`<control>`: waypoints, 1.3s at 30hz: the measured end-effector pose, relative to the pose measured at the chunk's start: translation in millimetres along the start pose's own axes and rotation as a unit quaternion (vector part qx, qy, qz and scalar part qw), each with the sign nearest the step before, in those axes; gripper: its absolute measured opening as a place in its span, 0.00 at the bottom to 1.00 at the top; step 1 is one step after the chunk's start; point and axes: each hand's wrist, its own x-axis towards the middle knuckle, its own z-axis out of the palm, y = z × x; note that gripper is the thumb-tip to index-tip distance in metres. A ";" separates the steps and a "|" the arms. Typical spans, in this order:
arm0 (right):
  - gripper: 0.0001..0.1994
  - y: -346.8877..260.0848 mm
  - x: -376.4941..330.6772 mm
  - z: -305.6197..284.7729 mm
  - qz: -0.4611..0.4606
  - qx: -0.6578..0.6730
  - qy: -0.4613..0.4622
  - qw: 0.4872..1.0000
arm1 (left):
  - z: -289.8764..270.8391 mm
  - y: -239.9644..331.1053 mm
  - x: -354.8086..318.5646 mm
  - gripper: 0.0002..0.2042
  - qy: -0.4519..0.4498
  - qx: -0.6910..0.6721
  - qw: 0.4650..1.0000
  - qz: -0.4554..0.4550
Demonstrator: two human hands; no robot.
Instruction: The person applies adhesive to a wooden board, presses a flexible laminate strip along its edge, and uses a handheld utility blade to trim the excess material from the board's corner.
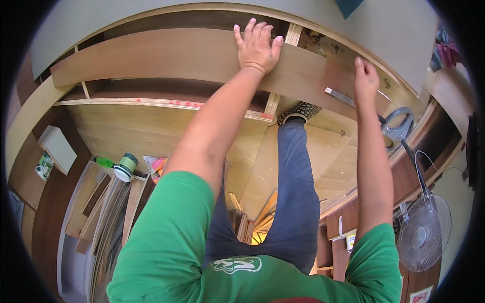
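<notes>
My left hand (256,49) lies with its fingers spread on a long brown wood-faced board (182,55), its fingertips reaching past the board's far edge. The board lies across an open wooden frame (166,102). Over the board's right end, my right hand (366,83) is closed with its fingers curled together. What it holds, if anything, is hidden. Beside that hand, a flat metal strip (339,96) with a pale end lies on the board, partly covered by my hand and wrist.
Small loose bits (323,48) lie in the frame's far right compartment. A standing fan (422,232) with a grey base (398,126) is at the right. Wood offcuts (106,217), a green-and-white container (125,167) and a white box (58,149) are at the left. My shoe (300,112) touches the near side.
</notes>
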 end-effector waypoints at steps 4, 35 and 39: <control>0.18 82.8 -69.5 -48.8 0.248 0.141 0.008 0.959 | -39.3 -43.0 -19.2 0.24 0.095 -0.042 0.994 0.021; 0.27 118.1 -107.0 19.3 0.337 0.497 0.132 0.788 | -113.8 -267.7 -98.9 0.27 0.182 -0.703 0.459 -0.512; 0.28 120.4 -100.6 18.4 0.341 0.488 0.120 0.795 | -121.8 -261.5 -107.8 0.26 0.207 -0.617 0.481 -0.587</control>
